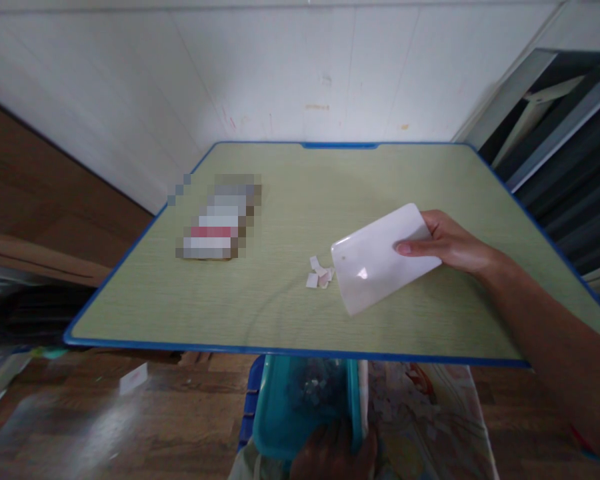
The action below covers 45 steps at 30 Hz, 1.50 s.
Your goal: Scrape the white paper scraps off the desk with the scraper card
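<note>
My right hand [437, 243] grips a white plastic scraper [380, 257], thumb lying on its upper face. The scraper has two rounded corners and a glossy surface, and it is held tilted over the right half of the table. Just left of its edge, a small heap of cut white paper pieces [321, 273] lies on the tabletop. Below the front edge of the table, my left hand [333, 453] has its fingers closed over the near rim of a teal plastic basin [280, 430]. Small pale bits show inside the basin, partly in shadow.
The pale green table [280, 313] has a blue rim and stands against a white wall [290, 67]. A blurred-out flat object [220, 220] lies on its left side. Patterned cloth [425, 420] lies right of the basin. A white paper scrap [134, 379] is on the wooden floor.
</note>
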### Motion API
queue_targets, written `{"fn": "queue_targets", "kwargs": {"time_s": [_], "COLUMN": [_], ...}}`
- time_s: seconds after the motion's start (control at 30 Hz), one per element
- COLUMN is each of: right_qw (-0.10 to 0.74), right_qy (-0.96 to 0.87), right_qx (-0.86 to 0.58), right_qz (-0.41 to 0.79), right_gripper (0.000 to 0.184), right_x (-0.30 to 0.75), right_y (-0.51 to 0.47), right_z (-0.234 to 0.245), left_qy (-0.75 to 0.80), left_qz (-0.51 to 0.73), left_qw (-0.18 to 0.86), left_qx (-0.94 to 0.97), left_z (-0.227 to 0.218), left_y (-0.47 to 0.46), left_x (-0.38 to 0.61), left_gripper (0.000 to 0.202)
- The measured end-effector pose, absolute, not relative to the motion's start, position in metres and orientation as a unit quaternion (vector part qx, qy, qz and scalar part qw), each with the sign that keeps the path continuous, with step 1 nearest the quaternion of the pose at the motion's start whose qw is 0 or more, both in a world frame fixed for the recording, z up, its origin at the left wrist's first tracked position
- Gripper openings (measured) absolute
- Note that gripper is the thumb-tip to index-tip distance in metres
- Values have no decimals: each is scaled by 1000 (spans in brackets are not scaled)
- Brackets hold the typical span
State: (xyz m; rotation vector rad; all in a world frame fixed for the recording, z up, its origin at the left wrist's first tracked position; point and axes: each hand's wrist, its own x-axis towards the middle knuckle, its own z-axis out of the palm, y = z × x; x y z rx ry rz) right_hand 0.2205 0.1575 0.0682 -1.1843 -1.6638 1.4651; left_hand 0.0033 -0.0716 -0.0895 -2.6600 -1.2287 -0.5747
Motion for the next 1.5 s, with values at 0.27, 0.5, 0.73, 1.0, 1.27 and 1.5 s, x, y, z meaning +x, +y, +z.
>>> {"fn": "queue_targets", "kwargs": {"time_s": [0.27, 0.5, 0.73, 1.0, 1.27, 1.5], "right_qw": [415, 430, 447, 387, 415, 357], "right_qy": [-579, -582, -561, -569, -556, -579], "right_qx": [-430, -468, -486, -502, -506, -494], "right_qz": [555, 508, 498, 523, 512, 541], "right_gripper": [23, 26, 30, 26, 22, 21], "right_x": [207, 210, 208, 211, 214, 214], "right_y": [156, 162, 157, 156, 157, 153], "right_z": [61, 54, 62, 64, 64, 68], "left_qy": [-424, -420, -425, -412, -402, -414], "left_qz": [-161, -164, -163, -185, -188, -195], "left_qw": [52, 58, 47, 72, 72, 68], "left_qx": [-890, -891, -889, -890, -893, -887], "left_z": [-84, -89, -84, -89, -88, -85], "left_y": [-74, -76, -74, -73, -72, -70], "left_x": [1, 1, 2, 3, 2, 4], "left_gripper": [22, 21, 23, 33, 32, 18]}}
